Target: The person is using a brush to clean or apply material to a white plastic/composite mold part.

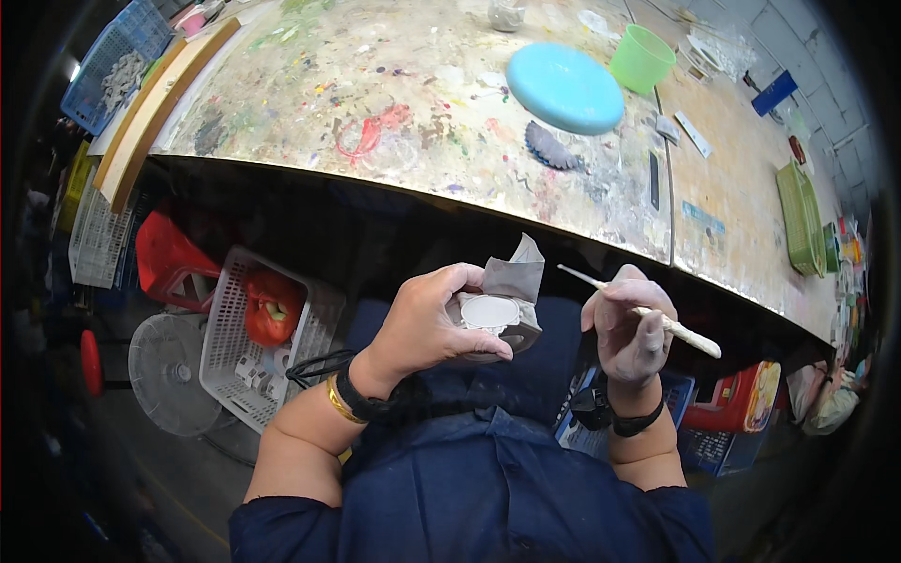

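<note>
At centre frame, below the paint-stained tabletop (394, 103), the left hand (427, 324) is clamped around a small grey clay piece (490, 313) wrapped in a grey cloth (518, 272), its pale round face up. The right hand (631, 328) is closed on a thin white tool (648, 317), tip clear of the clay. Recommended: steady the piece firmly and apply the tip lightly.

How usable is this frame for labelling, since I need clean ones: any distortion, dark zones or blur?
Head view: strong fisheye, so the paint-stained table edge bows and the corners go black; the table top is brightly and evenly lit, while the space under it is deep shadow; the left hand with the grey clay piece and the right hand with the thin tool are fairly sharp; things near the rim smear.
</note>
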The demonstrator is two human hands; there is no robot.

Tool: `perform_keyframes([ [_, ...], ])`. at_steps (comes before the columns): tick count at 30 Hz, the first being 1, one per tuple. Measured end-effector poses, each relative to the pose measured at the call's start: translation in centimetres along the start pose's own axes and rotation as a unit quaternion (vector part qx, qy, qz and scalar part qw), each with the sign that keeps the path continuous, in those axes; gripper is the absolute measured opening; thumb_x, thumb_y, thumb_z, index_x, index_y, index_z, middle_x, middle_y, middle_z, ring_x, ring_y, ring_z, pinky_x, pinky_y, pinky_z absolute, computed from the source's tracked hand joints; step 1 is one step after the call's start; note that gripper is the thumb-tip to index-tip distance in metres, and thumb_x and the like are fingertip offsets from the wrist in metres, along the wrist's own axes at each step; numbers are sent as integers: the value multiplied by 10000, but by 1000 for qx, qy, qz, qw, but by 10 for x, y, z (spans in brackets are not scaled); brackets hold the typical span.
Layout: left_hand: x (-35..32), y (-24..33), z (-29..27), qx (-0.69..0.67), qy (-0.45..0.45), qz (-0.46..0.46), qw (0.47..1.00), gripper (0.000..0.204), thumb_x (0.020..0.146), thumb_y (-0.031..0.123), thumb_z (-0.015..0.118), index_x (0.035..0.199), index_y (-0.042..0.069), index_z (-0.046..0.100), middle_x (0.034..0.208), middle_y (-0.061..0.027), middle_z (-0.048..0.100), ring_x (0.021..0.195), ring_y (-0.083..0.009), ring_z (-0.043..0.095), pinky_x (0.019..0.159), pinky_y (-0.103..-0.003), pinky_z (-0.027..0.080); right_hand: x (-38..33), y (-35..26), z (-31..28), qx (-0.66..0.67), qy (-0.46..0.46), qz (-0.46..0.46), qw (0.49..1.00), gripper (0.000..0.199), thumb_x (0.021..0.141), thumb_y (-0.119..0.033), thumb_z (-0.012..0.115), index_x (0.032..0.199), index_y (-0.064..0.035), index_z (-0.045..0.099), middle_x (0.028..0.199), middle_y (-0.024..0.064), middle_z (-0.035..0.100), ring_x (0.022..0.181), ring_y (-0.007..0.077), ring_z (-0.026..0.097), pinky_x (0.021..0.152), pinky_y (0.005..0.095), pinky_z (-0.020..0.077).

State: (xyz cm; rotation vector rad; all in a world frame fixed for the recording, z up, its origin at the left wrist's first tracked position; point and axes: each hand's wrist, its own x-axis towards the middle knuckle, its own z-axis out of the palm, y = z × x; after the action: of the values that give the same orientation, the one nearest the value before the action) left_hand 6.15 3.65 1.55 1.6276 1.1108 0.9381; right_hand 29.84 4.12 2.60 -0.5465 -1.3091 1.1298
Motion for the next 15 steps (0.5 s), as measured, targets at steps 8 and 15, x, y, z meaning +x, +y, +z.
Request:
perform_keyframes([
  [8,-7,4,14,-21,-34,-17,999,625,531,315,922,968,-5,609,848,-104,645,760,-158,635,695,-278,508,-28,9,8,103,-9,202,974,386,871,-291,577,976,75,643,782,105,557,657,125,551,512,195,396],
  [15,-14,-9,27,-113,-55,-69,990,629,527,325,927,944,-3,589,811,-86,631,722,-132,613,671,-269,506,-37,21,3,169,2,188,967,372,866,-291,584,945,65,659,763,70,521,628,114,525,508,211,361],
])
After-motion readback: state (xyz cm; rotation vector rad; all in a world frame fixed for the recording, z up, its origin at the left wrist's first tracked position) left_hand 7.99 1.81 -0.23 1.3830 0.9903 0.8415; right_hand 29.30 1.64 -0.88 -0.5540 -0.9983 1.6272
